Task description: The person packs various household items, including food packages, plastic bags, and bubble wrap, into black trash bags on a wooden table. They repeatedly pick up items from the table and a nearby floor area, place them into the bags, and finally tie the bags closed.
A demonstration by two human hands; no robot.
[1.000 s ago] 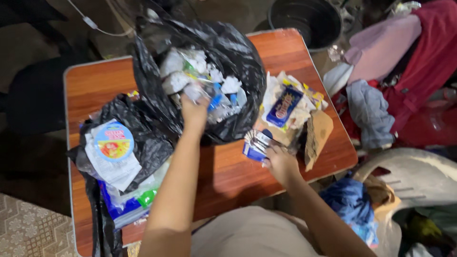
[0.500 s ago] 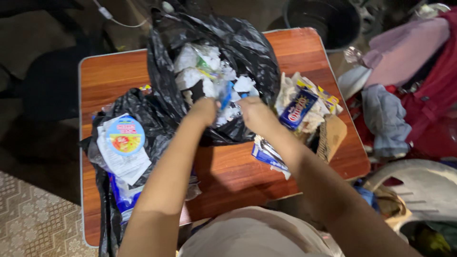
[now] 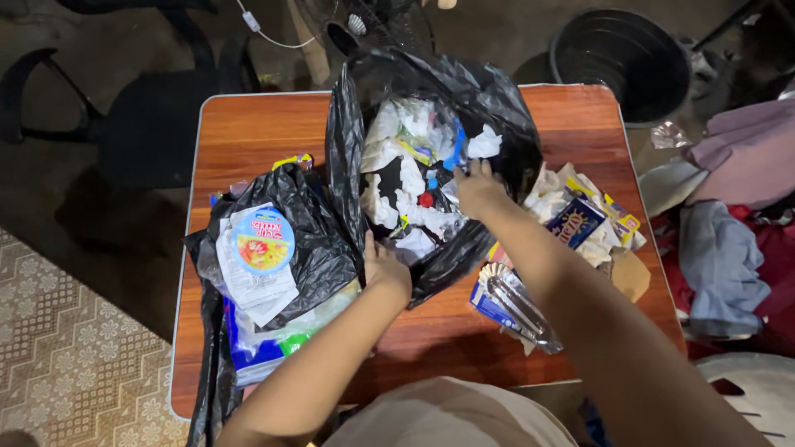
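1. My left hand (image 3: pixel 386 266) has its fingers curled shut on the near rim of the black bag (image 3: pixel 497 108), pinching the plastic.
2. My right hand (image 3: pixel 479 190) reaches into the bag's mouth; I cannot tell whether its fingers grip anything among the crumpled white paper (image 3: pixel 406 178).
3. Left of my left fingers lies a second black bag (image 3: pixel 319 240) with a round noodle lid (image 3: pixel 262 241).
4. Right of my right fingers, wrappers (image 3: pixel 580 219) lie on the desk (image 3: pixel 248 132).

head cam | 1 view | looks steeply down | close over table (image 3: pixel 248 132)
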